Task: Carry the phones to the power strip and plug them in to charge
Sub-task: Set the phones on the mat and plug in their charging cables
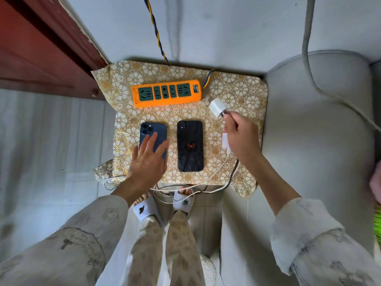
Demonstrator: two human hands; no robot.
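Plugging-in was in hand: a charger [216, 107] at three o'clock of the strip [166, 93] was pinched by the right hand [241, 137]; the left hand [148, 156], fingers straight, was rested on the blue phone [152, 133]; its prongs would need aligning with a socket

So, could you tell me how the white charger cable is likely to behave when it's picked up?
The white cable probably hangs limp, since it loops loosely off the patterned cloth. It may also tangle or snag, as it crosses a darker cable there.

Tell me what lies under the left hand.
The left hand lies with straight fingers on the dark blue phone, which lies camera side up on the gold floral cloth. The hand covers the phone's lower half, so its charging port cannot be seen.
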